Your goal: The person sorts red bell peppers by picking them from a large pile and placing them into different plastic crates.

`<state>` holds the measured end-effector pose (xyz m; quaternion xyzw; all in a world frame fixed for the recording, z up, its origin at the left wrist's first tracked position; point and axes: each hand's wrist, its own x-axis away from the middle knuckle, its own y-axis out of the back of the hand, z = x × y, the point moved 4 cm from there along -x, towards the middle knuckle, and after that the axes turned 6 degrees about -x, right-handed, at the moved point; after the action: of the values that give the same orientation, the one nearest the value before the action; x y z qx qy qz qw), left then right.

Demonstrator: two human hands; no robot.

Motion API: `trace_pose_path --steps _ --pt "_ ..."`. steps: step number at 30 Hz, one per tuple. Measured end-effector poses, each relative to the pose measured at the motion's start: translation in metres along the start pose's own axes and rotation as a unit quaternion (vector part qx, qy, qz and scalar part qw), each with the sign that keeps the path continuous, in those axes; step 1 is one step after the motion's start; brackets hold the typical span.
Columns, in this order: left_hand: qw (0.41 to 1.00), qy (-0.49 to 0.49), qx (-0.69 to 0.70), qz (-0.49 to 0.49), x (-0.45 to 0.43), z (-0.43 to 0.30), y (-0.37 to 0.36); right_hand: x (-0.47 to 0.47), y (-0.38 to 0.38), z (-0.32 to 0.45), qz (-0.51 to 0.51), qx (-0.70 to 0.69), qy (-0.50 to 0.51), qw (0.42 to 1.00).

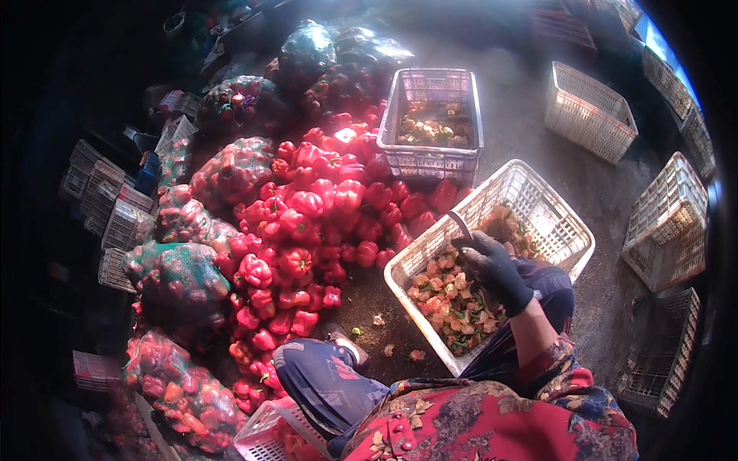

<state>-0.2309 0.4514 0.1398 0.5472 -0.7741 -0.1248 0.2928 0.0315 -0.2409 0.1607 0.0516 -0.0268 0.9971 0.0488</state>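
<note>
My right hand [494, 269], in a dark glove, is closed around a small tool with a curved blade [459, 223], which looks like a hooked knife. It is above a pale plastic crate [424, 340] tilted against my right leg. Inside the crate lie cut pepper cores [455, 288] with green stems and pale seed clusters. My left hand is out of view. In front of me and to the left spreads a large heap of whole red bell peppers [305, 204].
Mesh sacks full of red peppers [179, 282] line the heap's left side. Another crate [426, 155] holding cores stands beyond the heap. More plastic crates [588, 115] stand at right. By my left leg is a pinkish crate [259, 429]. Scraps [416, 355] lie on the floor.
</note>
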Motion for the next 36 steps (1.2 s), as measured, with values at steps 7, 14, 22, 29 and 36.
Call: trace_pose_path --steps 7,14,22,29,36 --pt "0.866 -0.363 -0.069 0.338 0.055 -0.186 -0.225 -0.021 0.063 0.064 -0.054 -0.113 -0.092 0.988" --pt "0.7 -0.126 -0.17 0.682 0.219 -0.165 -0.575 -0.154 0.079 0.012 0.136 0.098 -0.18 0.969" --pt "0.666 -0.093 -0.119 0.73 0.269 0.021 -0.763 -0.302 0.033 -0.127 0.204 0.276 -0.321 0.883" --pt "0.842 -0.104 -0.085 0.522 0.219 0.002 -0.749 -0.347 -0.008 -0.172 0.286 0.262 -0.358 0.849" --pt "0.819 0.076 -0.197 0.534 0.187 0.092 -0.673 -0.369 0.037 -0.294 0.217 0.58 -0.413 0.668"
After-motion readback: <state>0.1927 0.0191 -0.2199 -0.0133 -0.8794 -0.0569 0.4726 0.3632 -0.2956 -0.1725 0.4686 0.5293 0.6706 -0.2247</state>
